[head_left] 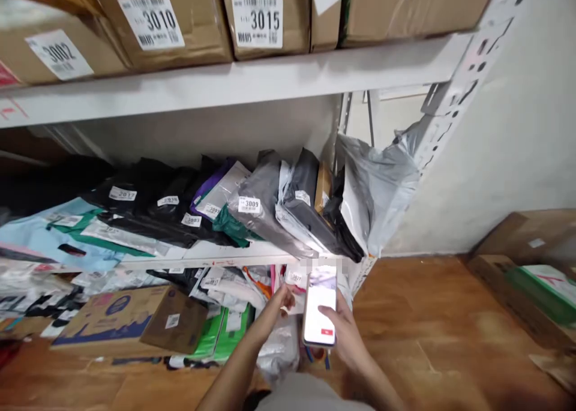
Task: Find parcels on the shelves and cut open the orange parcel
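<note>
My right hand [344,326] holds a smartphone [320,315] upright, its lit screen toward me. The thumb lies across the screen, which is mostly white with a red button near the bottom. Just left of the phone, my left hand [282,301] has its fingers curled in; what they grip, if anything, is hidden. Beside those fingers lies a white-labelled parcel [296,277] with a pink edge, partly covered by the phone. Below my left hand sits a silvery plastic-wrapped package [279,348].
A white metal shelf [252,80] carries numbered cardboard boxes [258,24]. On the middle shelf lean grey and black mailer bags [258,204]. Lower down are a large carton [126,318] and green packages [225,333]. Open cartons [517,297] stand right on the wooden floor [418,333].
</note>
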A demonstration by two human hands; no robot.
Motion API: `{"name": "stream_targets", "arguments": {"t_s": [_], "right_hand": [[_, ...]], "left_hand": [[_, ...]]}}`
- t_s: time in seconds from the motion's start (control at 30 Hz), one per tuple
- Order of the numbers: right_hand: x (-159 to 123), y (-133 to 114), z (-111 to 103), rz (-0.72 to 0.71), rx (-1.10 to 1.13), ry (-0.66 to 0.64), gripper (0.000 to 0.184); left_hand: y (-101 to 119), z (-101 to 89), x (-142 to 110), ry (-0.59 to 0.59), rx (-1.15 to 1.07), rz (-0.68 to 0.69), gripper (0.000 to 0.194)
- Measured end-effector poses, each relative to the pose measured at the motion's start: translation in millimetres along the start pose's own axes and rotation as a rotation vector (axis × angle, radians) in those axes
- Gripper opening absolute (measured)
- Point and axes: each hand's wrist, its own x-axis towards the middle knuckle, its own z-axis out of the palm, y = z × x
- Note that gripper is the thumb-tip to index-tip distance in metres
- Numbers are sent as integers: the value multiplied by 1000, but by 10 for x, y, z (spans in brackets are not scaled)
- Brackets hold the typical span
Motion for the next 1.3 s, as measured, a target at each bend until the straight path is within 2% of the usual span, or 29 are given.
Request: {"name": "stream_targets", "arguments": {"t_s": [0.1,0.17,0.27,0.4,0.53,0.67,0.83,1.0,1.17,1.3], "right_hand": [[-16,124,366,-31,25,-28,54],[-24,242,566,-43,23,-48,51],[-71,465,830,-57,-8,-53,49],[-208,796,1170,-80,-110,-37,39],[-375,1122,1457,-83,-154,-48,40],[-529,1384,1615,-88,-87,-119,37],[-734,1530,1744,-157,-168,-279,58],[-955,1623,1957,-191,-237,-269,56],[-1048,1773,2113,-332,-339,-165,65],[-1070,1803,2088,-275,-249,-288,63]], "left_hand": [[186,-81,-367,-189,-223,-24,64],[298,-122,-601,-266,-319,-36,62],[400,-298,-868,-272,-300,-80,63],[408,-711,-1113,-300,-258,-134,69],[360,-1110,-1366,-271,-260,-129,74],[311,-1482,-1609,-280,-294,-171,64],[271,-1839,-1823,-309,-374,-146,64],[270,-1982,-1968,-283,-315,-110,69],[281,-2091,-2085,-328,-258,-96,81],[281,-2214,-2118,-380,-291,-107,91]]}}
